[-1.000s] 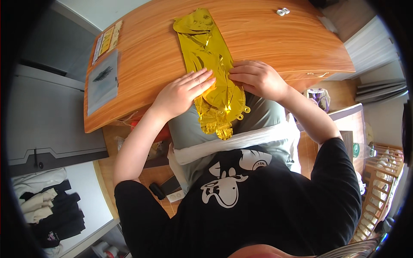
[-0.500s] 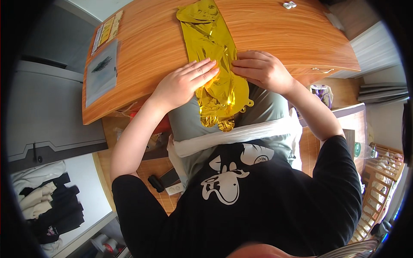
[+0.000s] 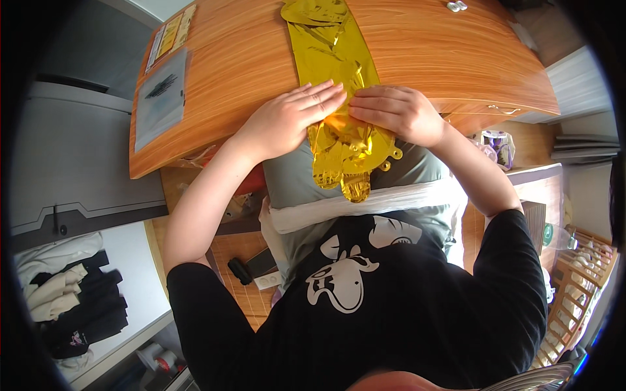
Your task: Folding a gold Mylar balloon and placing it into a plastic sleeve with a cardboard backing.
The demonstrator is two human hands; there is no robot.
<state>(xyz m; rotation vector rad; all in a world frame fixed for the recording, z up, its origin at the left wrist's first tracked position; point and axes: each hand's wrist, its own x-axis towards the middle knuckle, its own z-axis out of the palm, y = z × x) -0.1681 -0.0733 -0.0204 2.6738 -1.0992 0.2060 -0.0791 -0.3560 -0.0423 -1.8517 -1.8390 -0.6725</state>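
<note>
A flat, uninflated gold foil balloon (image 3: 336,55) lies lengthwise on the wooden desk (image 3: 241,58). Its crinkled lower end, with two rounded lobes and small holed tabs, hangs past the desk's near edge over my lap. My left hand (image 3: 287,120) rests on the foil's left side near that edge, palm down with fingers stretched out. From the right, my right hand (image 3: 404,116) lies flat across the foil's other side, its fingers extended toward the left ones. Only a narrow strip of foil shows between the fingertips. Neither hand visibly grasps anything.
A clear plastic sleeve (image 3: 162,98) and a yellow-and-white printed sheet (image 3: 171,36) lie at the desk's left end. Two small white objects (image 3: 456,6) are at the far right. A drawer handle (image 3: 505,109) sticks out from the desk front. White cloth (image 3: 365,203) crosses my lap.
My hands have come closer together over the foil, the right one moving further onto it. The foil above my hands looks smoother. The whole view has shifted slightly.
</note>
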